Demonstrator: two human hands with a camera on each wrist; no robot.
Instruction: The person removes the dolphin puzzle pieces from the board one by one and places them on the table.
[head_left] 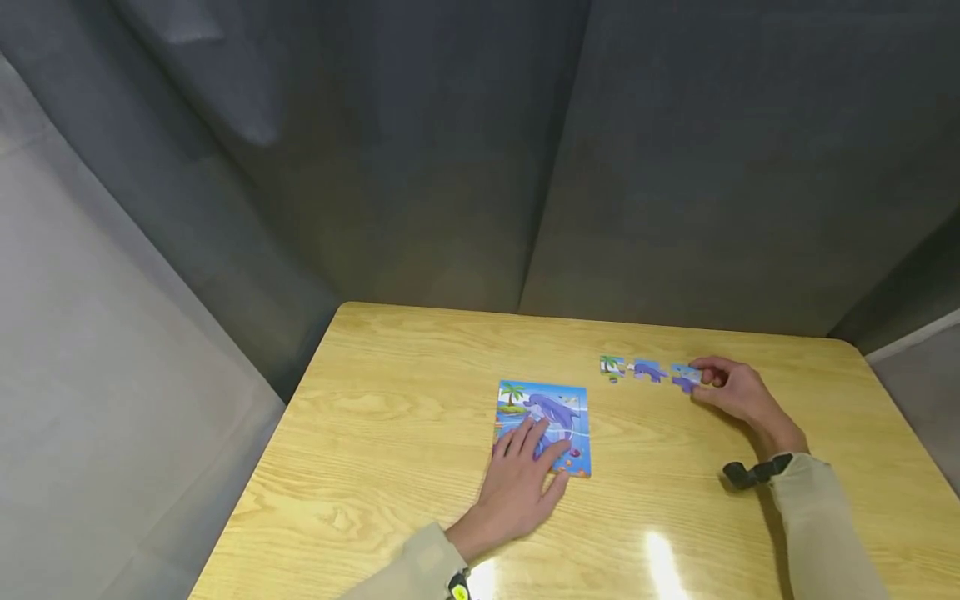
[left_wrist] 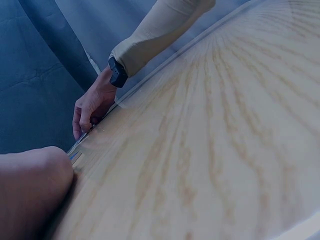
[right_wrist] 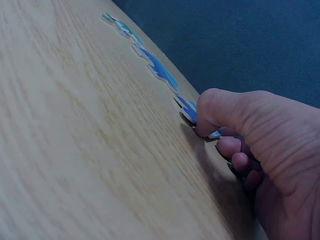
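A square jigsaw puzzle (head_left: 581, 408) with a dolphin and palm tree picture lies mid-table. My left hand (head_left: 519, 479) rests on its lower left part, fingers spread and fairly straight, hiding some of the picture. To the right and farther back, my right hand (head_left: 738, 392) pinches a blue and purple puzzle piece (right_wrist: 187, 108) between thumb and fingers. That piece is at the right end of a row. Left of it lie a dolphin-body piece (head_left: 649, 371) and a palm tree piece (head_left: 611, 365). In the left wrist view, only part of the left hand (left_wrist: 32, 182) shows.
The wood-grain table (head_left: 390, 433) has a rounded back edge just behind the row of pieces. Dark grey curtains (head_left: 450, 167) hang behind it, and a pale cloth panel (head_left: 90, 375) stands at the left. Dark straps (head_left: 757, 473) sit on the wrists.
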